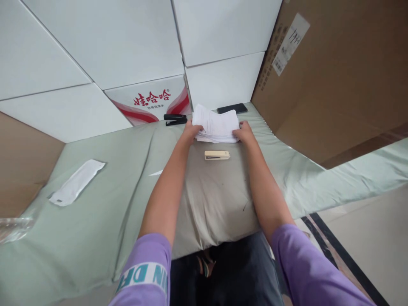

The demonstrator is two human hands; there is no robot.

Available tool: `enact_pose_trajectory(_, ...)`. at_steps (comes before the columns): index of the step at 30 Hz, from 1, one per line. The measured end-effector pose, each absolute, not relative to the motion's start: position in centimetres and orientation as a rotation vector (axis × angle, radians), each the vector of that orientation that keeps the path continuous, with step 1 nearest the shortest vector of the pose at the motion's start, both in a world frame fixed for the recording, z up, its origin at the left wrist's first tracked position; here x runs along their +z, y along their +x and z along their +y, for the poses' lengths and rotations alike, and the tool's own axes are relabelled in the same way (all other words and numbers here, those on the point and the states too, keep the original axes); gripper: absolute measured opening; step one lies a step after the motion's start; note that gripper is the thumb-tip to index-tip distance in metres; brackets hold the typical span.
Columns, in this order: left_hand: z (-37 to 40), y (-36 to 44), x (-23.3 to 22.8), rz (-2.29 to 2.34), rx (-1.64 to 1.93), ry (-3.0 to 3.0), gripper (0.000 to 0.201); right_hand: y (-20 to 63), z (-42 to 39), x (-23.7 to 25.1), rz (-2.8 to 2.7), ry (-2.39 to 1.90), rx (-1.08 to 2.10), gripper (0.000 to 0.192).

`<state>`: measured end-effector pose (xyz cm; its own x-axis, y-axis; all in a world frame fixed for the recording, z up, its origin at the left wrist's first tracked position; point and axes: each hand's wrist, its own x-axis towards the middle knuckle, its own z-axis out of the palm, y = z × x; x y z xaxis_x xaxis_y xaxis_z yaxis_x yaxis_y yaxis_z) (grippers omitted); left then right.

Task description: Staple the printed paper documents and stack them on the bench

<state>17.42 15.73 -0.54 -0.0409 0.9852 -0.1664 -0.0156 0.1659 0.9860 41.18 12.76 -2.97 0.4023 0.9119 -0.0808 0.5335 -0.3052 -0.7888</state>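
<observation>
The left hand [192,129] and right hand [244,131] each grip one side of a stack of papers [216,125] near the far edge of the cloth-covered table [95,204]. A beige stapler [217,155] lies just nearer the person, and a black stapler [175,119] lies left of the stack.

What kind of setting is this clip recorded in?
Probably a makeshift paperwork station in a storeroom or stockroom: a cloth-covered table hemmed in by stacked white cartons and a large cardboard box, with a stack of papers and a beige stapler.
</observation>
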Motion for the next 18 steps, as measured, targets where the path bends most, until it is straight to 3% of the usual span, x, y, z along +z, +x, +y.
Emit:
enact_pose_trajectory(4,12.4,16.0,-0.2,0.984,1.218,1.197,0.078,41.1,11.9,-2.5,-1.193,-1.575,0.801,0.067)
enact_pose_trajectory(7,10.2,14.7,-0.3,1.004,1.2,1.195,0.074,40.8,11.1,-1.7,-1.212,-1.31,0.874,0.062)
enact_pose_trajectory(13,9.5,12.0,-1.4,1.134,1.211,1.252,0.058,39.9,10.5,-0.2,-1.322,-1.237,0.884,0.06)
enact_pose_trajectory(18,9.4,11.5,-0.8,0.978,1.375,1.254,0.068,39.3,10.1,0.2,-1.344,-1.28,0.813,0.061)
